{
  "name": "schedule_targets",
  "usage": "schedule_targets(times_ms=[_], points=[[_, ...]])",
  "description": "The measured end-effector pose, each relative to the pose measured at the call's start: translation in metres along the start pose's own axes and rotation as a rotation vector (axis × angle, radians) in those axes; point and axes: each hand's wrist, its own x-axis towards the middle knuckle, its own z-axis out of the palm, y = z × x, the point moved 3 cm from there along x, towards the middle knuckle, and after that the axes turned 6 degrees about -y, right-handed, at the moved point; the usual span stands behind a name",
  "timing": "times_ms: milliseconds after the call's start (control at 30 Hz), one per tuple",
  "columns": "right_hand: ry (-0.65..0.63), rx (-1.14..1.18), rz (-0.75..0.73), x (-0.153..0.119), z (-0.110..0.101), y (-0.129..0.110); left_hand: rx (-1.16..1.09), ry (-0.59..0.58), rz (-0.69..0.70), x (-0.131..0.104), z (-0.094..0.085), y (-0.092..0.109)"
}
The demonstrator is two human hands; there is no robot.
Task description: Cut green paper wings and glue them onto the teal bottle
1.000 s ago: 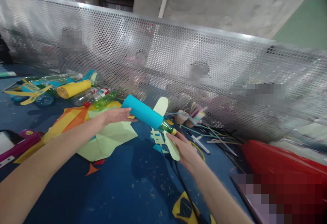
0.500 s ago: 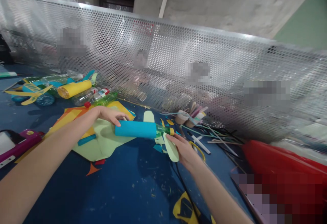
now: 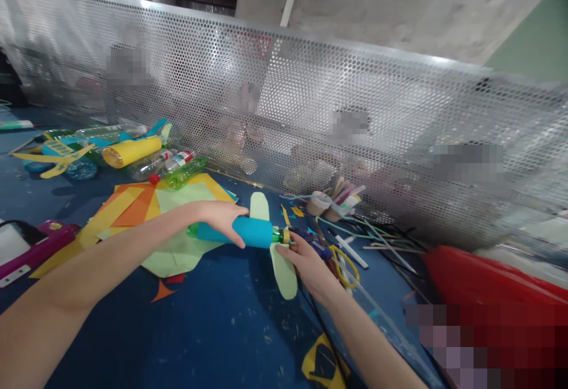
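Observation:
A green plastic bottle with a blue paper sleeve [image 3: 257, 232] lies on its side, its yellow cap [image 3: 286, 236] pointing right. My left hand [image 3: 224, 220] is closed over the sleeve, thumb on the near side and fingers on the far side. My right hand [image 3: 308, 262] pinches a pale green rounded paper strip [image 3: 284, 276] beside the bottle's neck, its fingers close to the cap. Another pale green rounded end [image 3: 259, 204] sticks out behind the bottle. Whether both ends belong to one strip is hidden by the bottle.
Coloured paper sheets [image 3: 166, 259] lie under my left forearm. Several bottles and a yellow-wrapped bottle [image 3: 135, 151] are at the back left. A magenta power strip [image 3: 48, 241] lies at left. Cups with sticks [image 3: 319, 203], cables and scraps are at right. A perforated metal screen [image 3: 284, 105] spans the back.
My left hand has moved right, from the sleeve's left end to around its middle. The bottle's green base now shows at left. The paper strip sits closer against the neck, and my right hand has shifted slightly.

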Motion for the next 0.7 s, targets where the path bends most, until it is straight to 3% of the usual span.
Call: schedule_targets(times_ms=[167, 333, 533, 700], points=[[0.049, -0.008, 0.024, 0.001, -0.004, 0.002, 0.033, -0.088, -0.027, -0.001, -0.006, -0.005], [0.009, -0.008, 0.01, 0.003, -0.004, 0.005, 0.019, -0.068, -0.027, -0.001, -0.008, -0.008], [0.172, -0.043, -0.017, 0.002, -0.009, 0.005, 0.167, -0.186, -0.049, 0.0, -0.009, -0.012], [0.074, -0.184, -0.018, -0.004, 0.007, 0.0, 0.209, -0.271, -0.171, 0.001, -0.018, -0.026]])
